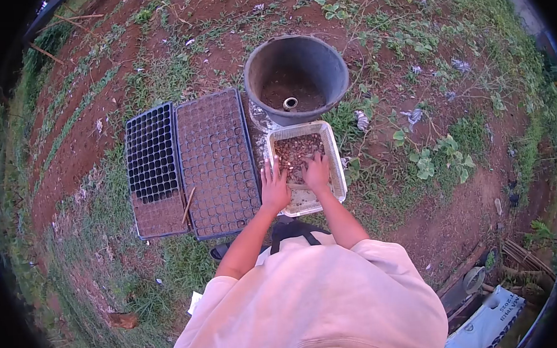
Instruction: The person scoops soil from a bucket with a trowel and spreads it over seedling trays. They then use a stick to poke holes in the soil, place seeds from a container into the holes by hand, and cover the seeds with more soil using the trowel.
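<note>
Brown bits (297,148) being worked by hand in shallow basket (338,173)
Bits at basket's far end; R hand (317,173) part-curled, fingers in bits, hold unclear; L hand (275,189) open at L side, nothing seen held; sifting judged in hand, light fingertip control needed next; bucket (335,75) just beyond; cell trays (217,158) to L w/ stick (189,205).

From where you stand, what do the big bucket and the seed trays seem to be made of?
Bucket: probably plastic, matte dark grey, judging by its smooth, rounded rim.
Seed trays: likely thin moulded plastic, black, suggested by the repeated identical cells.
</note>
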Available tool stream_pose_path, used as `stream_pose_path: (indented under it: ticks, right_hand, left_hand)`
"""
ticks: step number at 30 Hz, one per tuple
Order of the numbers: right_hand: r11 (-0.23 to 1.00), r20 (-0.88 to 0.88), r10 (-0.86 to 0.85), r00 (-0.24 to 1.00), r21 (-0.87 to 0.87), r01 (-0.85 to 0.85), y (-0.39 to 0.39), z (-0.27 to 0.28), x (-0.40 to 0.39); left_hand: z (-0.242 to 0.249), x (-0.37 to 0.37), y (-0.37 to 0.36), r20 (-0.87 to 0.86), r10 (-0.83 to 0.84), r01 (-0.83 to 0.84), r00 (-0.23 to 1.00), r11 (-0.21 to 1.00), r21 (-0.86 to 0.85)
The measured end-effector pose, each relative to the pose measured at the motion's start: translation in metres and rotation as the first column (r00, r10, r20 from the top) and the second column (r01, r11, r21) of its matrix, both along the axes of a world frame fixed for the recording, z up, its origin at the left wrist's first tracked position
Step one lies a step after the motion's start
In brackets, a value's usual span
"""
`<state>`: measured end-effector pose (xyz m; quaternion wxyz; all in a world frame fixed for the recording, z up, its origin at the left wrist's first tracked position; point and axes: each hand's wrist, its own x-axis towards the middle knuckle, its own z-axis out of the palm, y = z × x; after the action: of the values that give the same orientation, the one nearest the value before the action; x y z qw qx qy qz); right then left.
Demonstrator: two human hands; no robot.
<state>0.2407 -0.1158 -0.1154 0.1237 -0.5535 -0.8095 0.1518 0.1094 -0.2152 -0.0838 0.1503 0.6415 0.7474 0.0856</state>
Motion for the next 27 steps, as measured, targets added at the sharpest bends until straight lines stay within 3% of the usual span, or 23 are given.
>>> stream_pose_path:
  ticks: [20,27]
  right_hand:
    - [0.991,0.039,-0.055,0.998,-0.124,0.06,-0.001,-0.001,-0.013]
    - [0.993,0.067,-0.1,0.993,-0.051,0.103,-0.002,-0.004,-0.012]
  left_hand:
    - [0.002,-0.001,0.0,0.002,-0.027,0.027,1.0,0.996,-0.085]
    - [0.007,-0.003,0.002,0.012,-0.048,0.049,0.999,0.991,-0.128]
